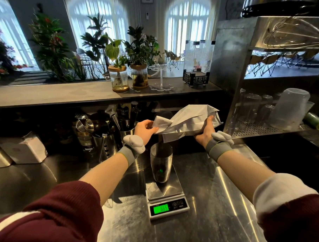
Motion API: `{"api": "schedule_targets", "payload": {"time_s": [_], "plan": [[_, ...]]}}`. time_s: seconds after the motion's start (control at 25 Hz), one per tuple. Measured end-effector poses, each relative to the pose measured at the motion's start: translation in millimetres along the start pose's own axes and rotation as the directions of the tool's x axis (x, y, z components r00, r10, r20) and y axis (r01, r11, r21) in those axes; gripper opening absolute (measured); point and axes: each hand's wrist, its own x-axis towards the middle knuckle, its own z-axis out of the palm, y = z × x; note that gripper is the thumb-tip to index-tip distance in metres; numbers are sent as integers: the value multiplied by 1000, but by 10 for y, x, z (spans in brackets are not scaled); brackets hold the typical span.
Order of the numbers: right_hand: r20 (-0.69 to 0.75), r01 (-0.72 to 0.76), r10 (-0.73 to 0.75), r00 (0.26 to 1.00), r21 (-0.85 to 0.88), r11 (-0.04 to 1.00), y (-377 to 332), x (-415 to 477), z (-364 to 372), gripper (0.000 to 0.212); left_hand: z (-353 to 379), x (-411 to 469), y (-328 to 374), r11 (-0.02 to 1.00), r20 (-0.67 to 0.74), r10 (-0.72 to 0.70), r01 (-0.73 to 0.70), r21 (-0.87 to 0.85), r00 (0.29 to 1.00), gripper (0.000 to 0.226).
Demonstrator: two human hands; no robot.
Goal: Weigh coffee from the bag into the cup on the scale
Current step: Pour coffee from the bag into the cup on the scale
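A white coffee bag (189,119) hangs tilted above the counter, its lower corner just over a tall metal cup (161,163). The cup stands upright on the platform of a steel scale (164,193), and dark coffee shows inside it. The scale's green display (161,209) is lit with digits. My left hand (145,129) pinches the bag's folded left end. My right hand (206,130) grips the bag from below at its right side. Both wrists wear grey bands.
Steel holders with bar tools (100,130) stand behind the cup at left. A white box (22,148) sits far left. A perforated rack with plastic cups (275,110) is at right. Jarred plants (119,77) line the upper ledge.
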Motion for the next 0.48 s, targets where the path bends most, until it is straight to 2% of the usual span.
{"api": "schedule_targets", "payload": {"time_s": [0.24,0.48], "plan": [[-18,5,-5,1000,-5,1000,-6,-31,10,60,2,-7,25,992,68,-78,84,-90,995,37],[-6,5,-5,1000,-3,1000,-4,-62,15,58,33,-3,13,1000,-24,-22,22,2,999,25]]}}
